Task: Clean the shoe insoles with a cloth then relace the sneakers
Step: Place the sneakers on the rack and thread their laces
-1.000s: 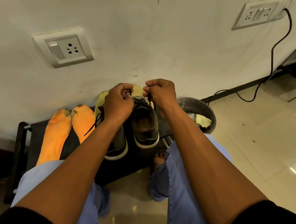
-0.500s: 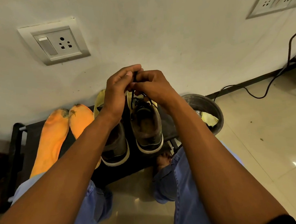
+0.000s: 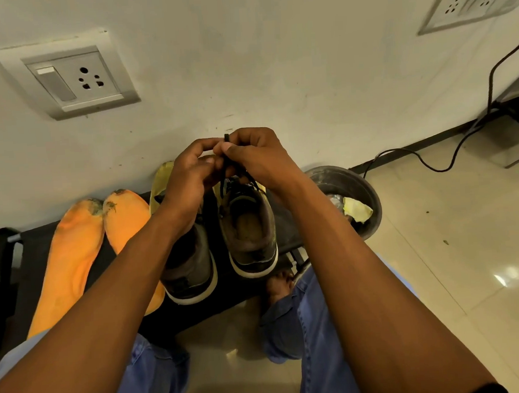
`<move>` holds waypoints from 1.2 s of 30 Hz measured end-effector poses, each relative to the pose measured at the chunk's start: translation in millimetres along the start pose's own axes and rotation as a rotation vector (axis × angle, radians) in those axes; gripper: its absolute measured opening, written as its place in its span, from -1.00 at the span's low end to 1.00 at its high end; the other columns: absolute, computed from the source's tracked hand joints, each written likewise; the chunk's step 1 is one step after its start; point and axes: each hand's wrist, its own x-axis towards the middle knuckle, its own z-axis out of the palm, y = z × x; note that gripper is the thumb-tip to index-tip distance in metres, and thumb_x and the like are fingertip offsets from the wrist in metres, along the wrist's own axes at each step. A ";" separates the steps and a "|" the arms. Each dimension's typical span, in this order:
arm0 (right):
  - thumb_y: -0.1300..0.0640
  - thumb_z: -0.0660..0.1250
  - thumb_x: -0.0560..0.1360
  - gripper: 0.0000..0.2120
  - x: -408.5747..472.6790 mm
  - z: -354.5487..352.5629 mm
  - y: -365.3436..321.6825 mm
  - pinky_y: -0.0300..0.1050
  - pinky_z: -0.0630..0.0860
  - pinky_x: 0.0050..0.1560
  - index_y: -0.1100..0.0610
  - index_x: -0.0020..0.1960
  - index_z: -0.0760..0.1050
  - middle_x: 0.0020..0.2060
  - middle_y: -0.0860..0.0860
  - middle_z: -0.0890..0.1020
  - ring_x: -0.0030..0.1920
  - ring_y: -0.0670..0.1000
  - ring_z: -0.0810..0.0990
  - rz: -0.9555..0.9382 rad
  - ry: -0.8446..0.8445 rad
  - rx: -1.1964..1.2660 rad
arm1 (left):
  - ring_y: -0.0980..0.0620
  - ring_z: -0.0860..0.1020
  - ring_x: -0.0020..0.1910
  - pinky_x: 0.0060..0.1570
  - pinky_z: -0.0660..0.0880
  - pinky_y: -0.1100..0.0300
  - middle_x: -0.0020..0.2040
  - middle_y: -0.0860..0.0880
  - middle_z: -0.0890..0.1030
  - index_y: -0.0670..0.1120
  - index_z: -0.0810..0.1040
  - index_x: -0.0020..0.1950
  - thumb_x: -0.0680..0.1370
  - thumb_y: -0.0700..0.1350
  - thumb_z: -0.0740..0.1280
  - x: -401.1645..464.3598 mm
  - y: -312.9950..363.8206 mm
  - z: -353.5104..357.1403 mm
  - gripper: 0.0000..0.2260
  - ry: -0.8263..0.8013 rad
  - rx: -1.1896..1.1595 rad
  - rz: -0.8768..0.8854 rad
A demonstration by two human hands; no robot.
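Head view: my left hand (image 3: 190, 176) and right hand (image 3: 257, 160) meet above the right sneaker (image 3: 248, 227), both pinching the black lace (image 3: 226, 137), whose end sticks up between the fingertips. The left sneaker (image 3: 193, 270) stands just beside it on the dark counter (image 3: 36, 240); its lacing is hidden by my forearm. Two orange insoles (image 3: 73, 259) lie to the left, out of the shoes.

Judgement: the lacing step is under way on the right sneaker. To do it well I should keep both lace ends even, draw tension straight up, and steady the sneaker so it does not tip toward the black bowl (image 3: 361, 190).
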 end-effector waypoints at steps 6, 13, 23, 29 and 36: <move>0.29 0.32 0.58 -0.87 2.7 0.3 8.6 -0.14 0.54 -0.35 0.24 0.00 0.65 -0.23 0.16 0.71 -0.33 0.01 0.63 0.022 0.061 0.044 | 0.01 0.67 0.00 -0.01 0.59 0.16 0.05 -0.12 0.67 -0.18 0.49 0.25 0.70 -0.25 0.17 -0.1 -3.6 1.9 -0.83 0.067 0.061 -0.040; 0.34 0.31 0.58 -0.85 1.0 -6.9 6.5 -0.38 0.43 -0.43 0.31 0.05 0.66 -0.22 0.17 0.69 -0.41 -0.18 0.58 -0.030 0.092 0.066 | 0.16 0.62 -0.23 -0.21 0.55 0.24 -0.19 -0.01 0.66 -0.07 0.64 0.01 0.61 -0.16 0.37 0.3 0.6 -2.5 -0.95 0.230 0.338 0.176; 0.30 0.49 0.47 -0.79 5.0 -4.7 8.3 -0.30 0.49 -0.42 0.28 0.07 0.55 -0.22 0.13 0.72 -0.32 -0.04 0.69 0.048 0.122 0.062 | 0.16 0.65 -0.14 -0.13 0.59 0.28 0.01 0.12 0.69 0.08 0.55 0.33 0.53 0.01 0.48 -3.7 0.0 -9.1 -0.62 0.091 0.573 0.259; 0.29 0.49 0.46 -0.94 10.8 -4.2 15.0 -0.10 0.59 -0.27 0.18 -0.09 0.66 -0.29 0.07 0.73 -0.25 0.03 0.73 0.011 0.142 -0.073 | 0.32 0.58 -0.17 -0.13 0.51 0.37 -0.03 0.20 0.63 0.07 0.63 0.23 0.50 -0.01 0.52 -4.9 0.6 -1.7 -0.68 0.113 0.676 0.327; 0.39 0.43 0.39 -0.76 15.5 -8.0 16.2 0.03 0.69 -0.02 0.14 -0.05 0.72 -0.16 0.08 0.73 -0.12 0.04 0.71 0.053 0.143 -0.183 | 0.27 0.56 -0.29 -0.24 0.42 0.41 -0.10 0.10 0.71 0.04 0.74 0.02 0.52 0.02 0.50 -5.1 -2.3 -6.4 -0.87 0.200 0.725 0.297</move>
